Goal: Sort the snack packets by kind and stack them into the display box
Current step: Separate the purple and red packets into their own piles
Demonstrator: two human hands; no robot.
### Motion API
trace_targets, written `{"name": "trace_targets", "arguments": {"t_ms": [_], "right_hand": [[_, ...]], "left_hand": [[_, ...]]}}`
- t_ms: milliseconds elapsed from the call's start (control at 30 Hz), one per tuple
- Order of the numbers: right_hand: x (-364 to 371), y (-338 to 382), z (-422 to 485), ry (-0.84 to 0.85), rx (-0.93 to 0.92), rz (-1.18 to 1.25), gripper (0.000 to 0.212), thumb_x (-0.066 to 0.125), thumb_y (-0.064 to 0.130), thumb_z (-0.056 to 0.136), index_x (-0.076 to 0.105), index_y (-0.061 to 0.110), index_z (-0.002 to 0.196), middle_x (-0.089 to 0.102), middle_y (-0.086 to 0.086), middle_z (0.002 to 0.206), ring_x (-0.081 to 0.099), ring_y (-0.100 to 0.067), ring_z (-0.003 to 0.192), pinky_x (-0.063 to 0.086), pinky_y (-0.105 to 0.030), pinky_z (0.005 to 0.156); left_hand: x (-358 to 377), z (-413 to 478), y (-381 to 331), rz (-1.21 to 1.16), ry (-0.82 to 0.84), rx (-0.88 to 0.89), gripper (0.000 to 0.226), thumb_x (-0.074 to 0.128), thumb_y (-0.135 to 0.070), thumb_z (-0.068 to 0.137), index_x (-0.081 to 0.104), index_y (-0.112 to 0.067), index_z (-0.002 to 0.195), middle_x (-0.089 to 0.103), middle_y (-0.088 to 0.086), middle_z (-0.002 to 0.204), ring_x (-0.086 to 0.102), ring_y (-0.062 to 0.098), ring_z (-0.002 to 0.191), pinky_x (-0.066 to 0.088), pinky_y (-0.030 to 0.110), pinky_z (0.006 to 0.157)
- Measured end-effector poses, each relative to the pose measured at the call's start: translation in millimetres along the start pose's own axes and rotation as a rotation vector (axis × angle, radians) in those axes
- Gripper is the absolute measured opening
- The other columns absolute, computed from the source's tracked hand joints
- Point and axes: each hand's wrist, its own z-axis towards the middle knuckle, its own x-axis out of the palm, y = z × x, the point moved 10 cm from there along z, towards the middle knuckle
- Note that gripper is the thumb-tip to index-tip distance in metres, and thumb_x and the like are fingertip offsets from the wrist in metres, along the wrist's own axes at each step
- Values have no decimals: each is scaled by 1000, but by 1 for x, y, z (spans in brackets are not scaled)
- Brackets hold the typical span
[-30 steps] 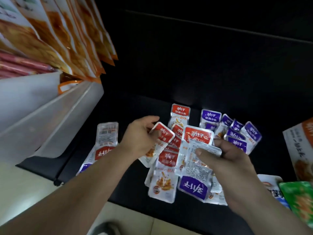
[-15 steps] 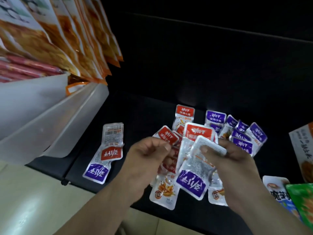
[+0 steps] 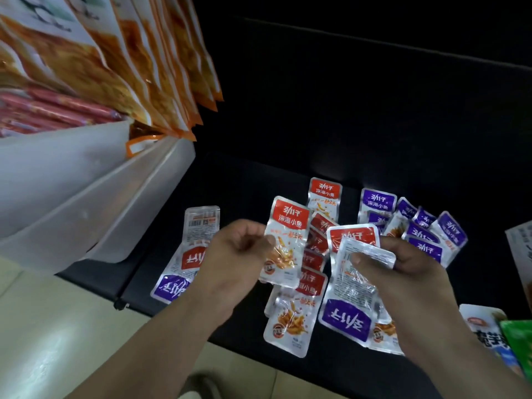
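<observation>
My left hand (image 3: 236, 260) pinches a red-label snack packet (image 3: 286, 240) upright by its left edge, above the heap. My right hand (image 3: 403, 272) grips a small stack of packets; the front one is a purple-label packet (image 3: 349, 300) held upside down with its silver back showing, and a red-label packet (image 3: 352, 236) peeks out behind it. More red packets (image 3: 290, 321) lie overlapping on the dark shelf (image 3: 244, 180) below. A fan of purple packets (image 3: 423, 226) lies at the right. No display box can be made out.
Three loose packets (image 3: 190, 254) lie at the left of the heap. A white plastic bin (image 3: 95, 197) juts in from the left, with large orange bags (image 3: 129, 67) hanging above it. Other snack bags (image 3: 489, 326) lie at the right edge. Pale floor tiles (image 3: 57, 341) lie below the shelf front.
My left hand has lifted the red packet clear of the heap and turned it upright. My right hand keeps hold of its stack and has barely moved.
</observation>
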Motion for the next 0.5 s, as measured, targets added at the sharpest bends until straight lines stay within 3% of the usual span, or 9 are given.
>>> {"name": "trace_targets", "arguments": {"t_ms": [200, 333, 367, 433, 500], "right_hand": [[9, 4, -2, 30, 9, 39, 12, 79, 11, 86, 78, 21, 93, 81, -2, 88, 79, -23, 80, 59, -45, 81], [8, 4, -2, 11, 38, 71, 13, 79, 15, 87, 76, 19, 99, 81, -1, 88, 79, -22, 80, 60, -44, 80], [8, 4, -2, 9, 46, 88, 14, 79, 16, 87, 75, 17, 100, 81, -2, 88, 79, -22, 79, 60, -43, 78], [6, 4, -1, 3, 56, 120, 17, 80, 15, 86, 73, 15, 101, 81, -3, 89, 79, -22, 80, 60, -43, 77], [4, 6, 0, -8, 54, 132, 19, 81, 16, 85, 72, 14, 102, 80, -3, 89, 79, -22, 80, 60, -43, 77]], "left_hand": [[-4, 41, -15, 90, -79, 108, 6, 70, -19, 97, 74, -23, 98, 80, -9, 88, 76, 2, 79, 59, 19, 65], [20, 70, -15, 266, -2, 97, 13, 73, -21, 96, 71, -32, 90, 75, -13, 91, 73, 4, 82, 61, 35, 88], [24, 74, -13, 368, 12, 84, 7, 74, -24, 95, 72, -31, 96, 72, -13, 99, 70, 6, 91, 57, 36, 95], [21, 71, -26, 688, -86, 198, 29, 74, -33, 94, 72, -22, 121, 65, -4, 121, 62, 16, 113, 53, 38, 101], [18, 42, -54, 719, -196, 419, 33, 71, -36, 95, 71, -24, 125, 63, -3, 126, 61, 17, 116, 54, 34, 94]]}}
